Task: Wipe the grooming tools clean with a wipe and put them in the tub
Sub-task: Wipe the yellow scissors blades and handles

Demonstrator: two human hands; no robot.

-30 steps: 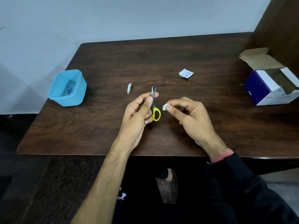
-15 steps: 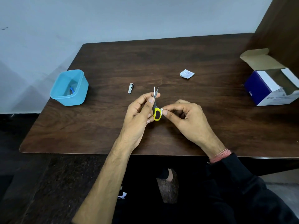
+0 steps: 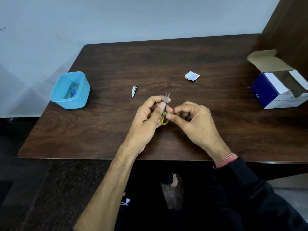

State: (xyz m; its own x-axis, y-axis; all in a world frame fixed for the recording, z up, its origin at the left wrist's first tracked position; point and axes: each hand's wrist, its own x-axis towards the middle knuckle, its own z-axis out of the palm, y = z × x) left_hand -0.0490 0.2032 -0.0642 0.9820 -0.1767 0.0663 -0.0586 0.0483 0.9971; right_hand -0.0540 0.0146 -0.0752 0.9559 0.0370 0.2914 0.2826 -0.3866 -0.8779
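1. Since the earlier frame, the right hand [image 3: 193, 120] has closed in from clear of the scissors [image 3: 165, 112] until its fingertips meet the yellow handle loop; the left hand [image 3: 148, 117] keeps its grip.
2. Left hand: thumb and fingers curled round the scissors, blades pointing away, tips slightly parted.
3. Right hand: thumb and forefinger pinched against the handle. The wipe is hidden between them; only a pale sliver may show, not certain.
4. Scissors: slim grey metal blades, glossy yellow plastic loops, mostly covered by the left palm.
5. Nail clipper [image 3: 134, 91]: small, flat, bright metal, lying on the counter [image 3: 116, 130] left of the hands.
6. Tub [image 3: 70, 90]: translucent blue plastic, square with rounded corners, at the counter's left edge; a small blue item inside cannot be identified.
7. Counter: dark wood grain, smooth.
8. Torn white sachet [image 3: 192, 75], crumpled, lies beyond the hands.
9. Open cardboard box [image 3: 280, 87], blue and white, cut off at right.
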